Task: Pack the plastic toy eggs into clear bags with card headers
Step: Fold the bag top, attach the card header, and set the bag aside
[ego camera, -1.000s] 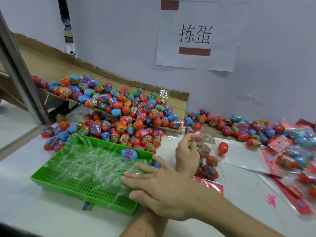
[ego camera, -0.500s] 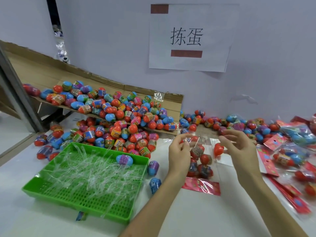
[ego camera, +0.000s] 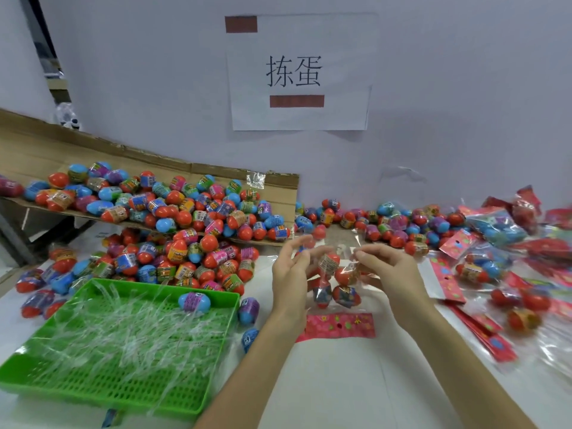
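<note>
A clear bag [ego camera: 335,281] holding several toy eggs lies on the white table in front of me, its pink card header [ego camera: 339,326] nearest me. My left hand [ego camera: 291,274] pinches the bag's open far edge on the left. My right hand [ego camera: 391,270] pinches the same edge on the right. A big pile of loose toy eggs [ego camera: 185,243], red, blue and purple, spreads over the table and a sloping cardboard sheet [ego camera: 173,168] behind.
A green plastic basket [ego camera: 216,394] full of thin clear strips sits at front left, one blue egg [ego camera: 194,302] on it and two eggs beside it. Packed bags [ego camera: 492,230] and flat pink-headed bags [ego camera: 445,280] lie at the right. A paper sign [ego camera: 297,72] hangs on the wall.
My right hand left the green basket and crossed to the bag's right edge. Both hands now hold the bag's opening, closer together than half a second ago.
</note>
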Demonstrator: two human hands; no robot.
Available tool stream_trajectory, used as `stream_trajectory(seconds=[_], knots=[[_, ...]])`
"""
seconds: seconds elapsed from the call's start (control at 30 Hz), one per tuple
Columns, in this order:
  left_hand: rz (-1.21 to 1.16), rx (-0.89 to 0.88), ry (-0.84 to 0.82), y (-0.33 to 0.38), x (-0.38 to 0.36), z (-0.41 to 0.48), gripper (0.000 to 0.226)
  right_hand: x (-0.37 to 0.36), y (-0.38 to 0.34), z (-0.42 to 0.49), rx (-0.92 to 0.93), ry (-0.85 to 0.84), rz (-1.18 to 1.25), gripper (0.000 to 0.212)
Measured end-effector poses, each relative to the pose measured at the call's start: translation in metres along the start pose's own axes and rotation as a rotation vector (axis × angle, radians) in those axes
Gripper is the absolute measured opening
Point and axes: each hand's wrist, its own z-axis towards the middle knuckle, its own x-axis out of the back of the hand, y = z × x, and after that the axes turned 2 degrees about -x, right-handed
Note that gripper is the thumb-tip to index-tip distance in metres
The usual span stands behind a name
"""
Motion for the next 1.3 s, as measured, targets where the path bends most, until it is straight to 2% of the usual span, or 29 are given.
stream_trajectory(seconds=[0.13,0.27,0.43,0.73,0.77,0.9,1.0,1.1,1.3], knots=[[-0.028,-0.015,0.020,-0.002,-0.001,0.000,0.031,-0.005,-0.001,-0.003,-0.010,-0.004,0.062,0.009],[-0.041,0.001,0.016,-0.004,-0.002,-0.001,0.030,-0.011,-0.002,-0.009,-0.067,-0.100,0.116,0.023],[-0.073,-0.005,0.061,-0.001,-0.003,-0.001,0.031,-0.009,-0.002,-0.010,-0.148,-0.032,0.231,0.015],[-0.172,0.101,0.042,0.005,-0.001,0.000,0.020,-0.012,-0.003,-0.010,-0.079,0.021,0.236,0.011],[-0.200,0.132,0.015,0.008,-0.002,-0.001,0.021,-0.012,-0.003,-0.011,-0.073,0.027,0.233,0.011],[-0.251,0.288,-0.132,0.015,-0.005,-0.008,0.047,-0.009,-0.005,-0.012,-0.055,0.021,0.235,0.008],[-0.301,0.301,-0.207,0.012,-0.008,-0.012,0.038,-0.009,-0.006,-0.014,-0.035,-0.006,0.230,0.008],[-0.358,0.333,-0.152,0.010,-0.006,-0.012,0.026,-0.010,-0.008,-0.015,-0.032,-0.005,0.264,0.007],[-0.396,0.280,-0.119,0.017,-0.001,-0.012,0.025,-0.011,-0.009,-0.015,-0.047,-0.037,0.292,0.012]])
